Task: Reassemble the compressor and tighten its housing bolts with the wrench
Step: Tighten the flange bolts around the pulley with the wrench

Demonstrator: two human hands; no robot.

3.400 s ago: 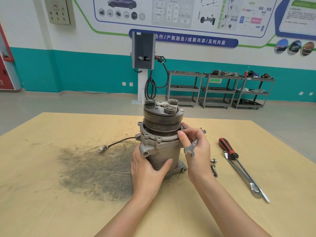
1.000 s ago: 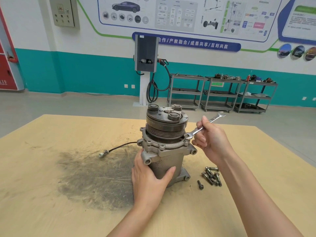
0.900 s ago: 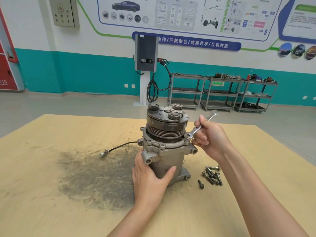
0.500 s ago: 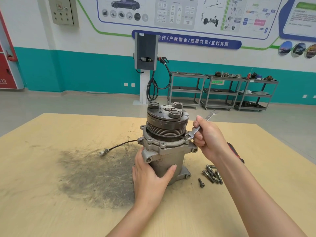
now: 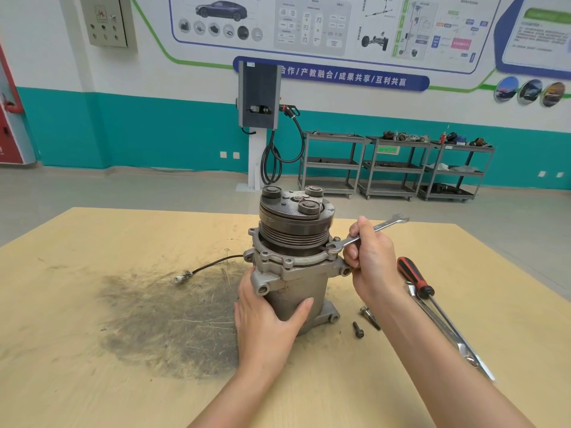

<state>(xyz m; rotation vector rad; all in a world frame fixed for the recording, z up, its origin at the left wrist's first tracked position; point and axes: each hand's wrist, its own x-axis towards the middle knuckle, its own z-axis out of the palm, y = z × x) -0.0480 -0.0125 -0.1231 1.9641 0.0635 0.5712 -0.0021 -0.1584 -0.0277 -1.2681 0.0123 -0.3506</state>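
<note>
The grey compressor (image 5: 304,285) stands upright on the wooden table (image 5: 92,381), its dark grooved pulley on top. My left hand (image 5: 265,322) grips the lower body, thumb round the front. My right hand (image 5: 372,261) grips the shaft of a silver open-end wrench (image 5: 383,226). The wrench's near jaw sits on a housing bolt at the right side of the flange. Its far end points up and to the right. Two loose bolts (image 5: 364,321) lie on the table just right of the base.
A red-handled screwdriver (image 5: 415,281) and a long silver wrench (image 5: 454,338) lie to the right of my right forearm. A black cable with a white plug (image 5: 183,276) trails left from the compressor over a dark stain (image 5: 173,322). Grey carts stand by the far wall.
My right hand has swung the wrench handle rightward and lower around the bolt. My left hand stays on the body. The screwdriver and long wrench show again beside my right arm.
</note>
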